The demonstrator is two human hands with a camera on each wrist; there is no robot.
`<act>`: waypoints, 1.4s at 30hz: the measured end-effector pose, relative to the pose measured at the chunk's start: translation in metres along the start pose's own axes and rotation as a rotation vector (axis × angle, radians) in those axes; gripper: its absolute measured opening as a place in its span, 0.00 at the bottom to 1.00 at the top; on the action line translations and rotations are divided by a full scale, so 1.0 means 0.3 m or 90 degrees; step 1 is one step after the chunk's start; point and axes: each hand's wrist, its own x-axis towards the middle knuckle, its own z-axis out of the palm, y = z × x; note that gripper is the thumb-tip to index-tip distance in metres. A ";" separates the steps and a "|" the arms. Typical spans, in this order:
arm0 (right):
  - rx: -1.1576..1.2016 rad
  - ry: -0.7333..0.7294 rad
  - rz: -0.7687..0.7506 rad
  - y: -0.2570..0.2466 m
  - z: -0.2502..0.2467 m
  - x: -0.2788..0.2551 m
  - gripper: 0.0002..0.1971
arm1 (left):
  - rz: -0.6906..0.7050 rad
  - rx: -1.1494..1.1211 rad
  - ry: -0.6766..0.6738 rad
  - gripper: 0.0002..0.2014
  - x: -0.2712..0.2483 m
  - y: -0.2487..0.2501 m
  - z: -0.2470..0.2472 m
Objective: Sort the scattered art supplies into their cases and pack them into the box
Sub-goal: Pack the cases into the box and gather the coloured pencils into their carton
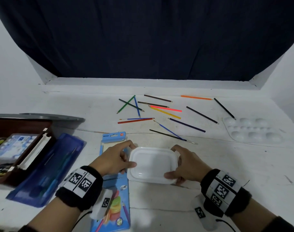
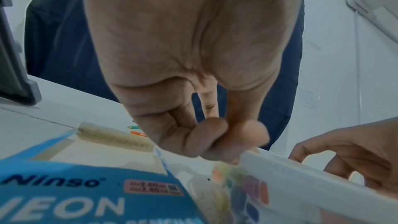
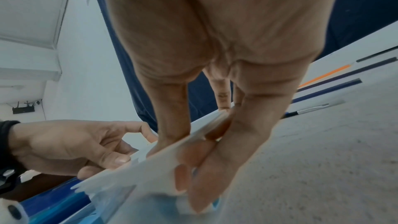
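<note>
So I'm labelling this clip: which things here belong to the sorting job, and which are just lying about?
Job:
- white lidded case, gripped by left hand and right hand
- scattered coloured pencils
- paintbrush
- blue pencil packet
- blue case
- brown box
- white palette

Lying about:
- dark curtain

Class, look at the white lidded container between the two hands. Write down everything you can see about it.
The white container is a shallow, rounded-rectangle box of translucent-looking plastic with a lid bearing a raised border. It sits near the front of the white table, beside the blue pencil pack. The left hand grips its left edge, the right hand its right. The left wrist view shows blurred coloured blocks through its side.
</note>
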 end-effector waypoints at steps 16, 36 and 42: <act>-0.039 0.021 0.028 -0.013 0.029 -0.031 0.37 | -0.019 -0.038 -0.008 0.18 0.002 0.004 0.009; -0.509 -0.060 -0.088 -0.177 0.121 0.014 0.61 | 0.021 0.026 0.060 0.23 -0.047 -0.038 0.015; -0.393 0.077 -0.163 -0.270 0.168 -0.036 0.61 | 0.165 -0.049 0.213 0.16 -0.217 -0.050 -0.120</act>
